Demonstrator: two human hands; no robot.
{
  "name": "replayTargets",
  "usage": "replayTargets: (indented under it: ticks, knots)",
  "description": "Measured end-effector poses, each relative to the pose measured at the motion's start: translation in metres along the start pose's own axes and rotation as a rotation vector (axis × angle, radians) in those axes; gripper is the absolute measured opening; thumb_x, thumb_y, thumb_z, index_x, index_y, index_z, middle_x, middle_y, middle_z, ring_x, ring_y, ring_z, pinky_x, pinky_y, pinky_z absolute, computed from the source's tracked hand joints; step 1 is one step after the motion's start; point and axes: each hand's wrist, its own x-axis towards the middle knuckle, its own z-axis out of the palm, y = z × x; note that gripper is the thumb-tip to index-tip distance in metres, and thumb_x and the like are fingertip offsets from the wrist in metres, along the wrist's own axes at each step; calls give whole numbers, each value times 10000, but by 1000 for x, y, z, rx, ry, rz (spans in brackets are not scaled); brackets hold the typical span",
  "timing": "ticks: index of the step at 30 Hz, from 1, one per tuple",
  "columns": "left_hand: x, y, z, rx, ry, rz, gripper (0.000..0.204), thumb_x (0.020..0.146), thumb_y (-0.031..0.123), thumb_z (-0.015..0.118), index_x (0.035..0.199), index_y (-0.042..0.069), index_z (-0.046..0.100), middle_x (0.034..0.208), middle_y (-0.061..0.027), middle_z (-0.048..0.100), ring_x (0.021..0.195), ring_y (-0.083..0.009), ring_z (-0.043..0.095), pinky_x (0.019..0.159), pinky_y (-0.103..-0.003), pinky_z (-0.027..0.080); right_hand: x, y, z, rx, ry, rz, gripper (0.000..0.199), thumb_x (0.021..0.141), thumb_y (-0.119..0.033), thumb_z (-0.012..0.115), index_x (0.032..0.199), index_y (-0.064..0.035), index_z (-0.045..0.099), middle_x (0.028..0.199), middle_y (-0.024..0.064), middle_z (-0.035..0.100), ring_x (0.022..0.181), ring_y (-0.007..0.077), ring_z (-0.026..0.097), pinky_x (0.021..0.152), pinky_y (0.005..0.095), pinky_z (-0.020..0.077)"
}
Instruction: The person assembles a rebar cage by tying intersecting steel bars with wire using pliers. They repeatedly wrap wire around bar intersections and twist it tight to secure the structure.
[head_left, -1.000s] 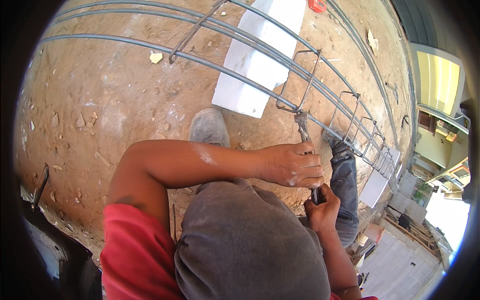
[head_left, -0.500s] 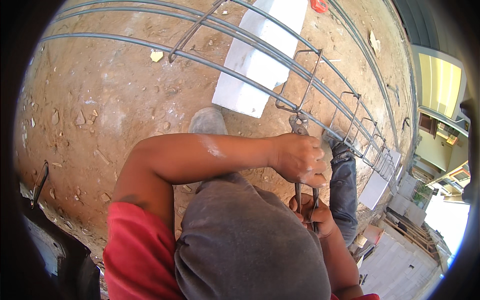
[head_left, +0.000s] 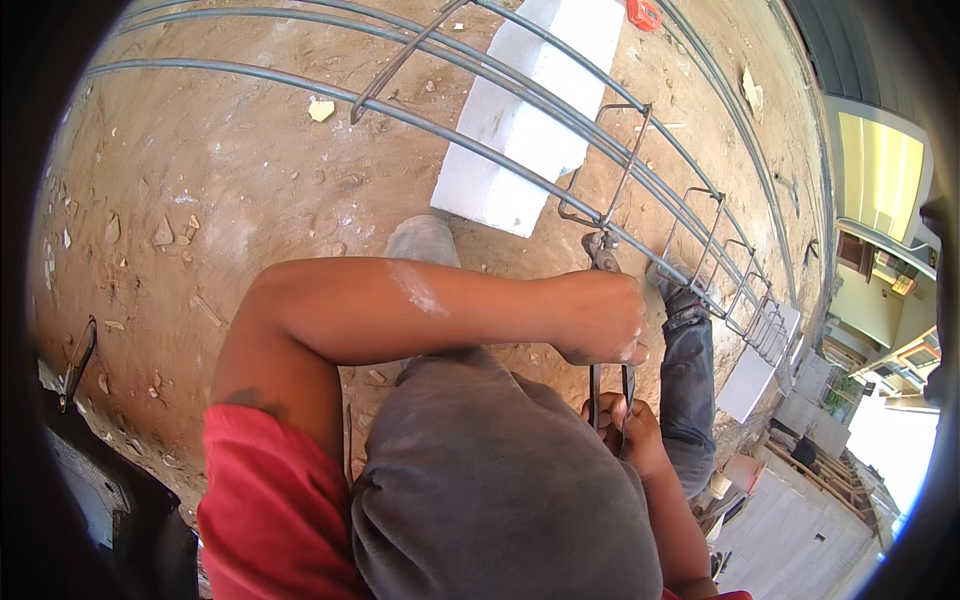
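My left hand (head_left: 600,315) is closed in a fist round the upper part of a pair of long-handled pincers (head_left: 627,382), its forearm crossing in front of my bent knee. Lower down, my right hand (head_left: 632,432) grips the handles near their ends. The pincers' jaws reach the lower bar of a steel rebar cage (head_left: 522,172), where a square stirrup (head_left: 622,185) meets it. Whether the jaws hold tie wire is too small to tell.
A white block (head_left: 490,185) lies under the cage, and another pale block (head_left: 745,375) supports it farther right. My shoe (head_left: 422,240) rests on bare dirt with scattered stones. A red object (head_left: 643,14) sits at the far edge. Buildings stand at the right.
My left fist has rolled over, hiding most of its fingers. The pincers have tilted slightly, and my right hand still grips the handles. The whole view has shifted a little.
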Motion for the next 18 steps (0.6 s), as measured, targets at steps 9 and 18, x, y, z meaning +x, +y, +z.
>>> replayTargets:
  ticks: [9, 18]
  knots:
    - [0, 16, 21, -49, 167, -92, 140, 770, 215, 612, 674, 157, 696, 628, -2, 644, 650, -211, 670, 509, -375, 483, 24, 23, -36, 286, -313, 153, 555, 939, -549, 559, 958, 5, 590, 669, 129, 578, 549, 247, 574, 516, 387, 516]
    - [27, 19, 19, 7, -42, -297, 133, 765, 179, 640, 658, 146, 711, 639, -20, 662, 665, -236, 685, 527, -385, 511, 10, 23, -2, -849, 565, -655, 580, 894, -351, 675, 1276, 59, 525, 1030, 174, 630, 937, 249, 636, 865, 360, 495]
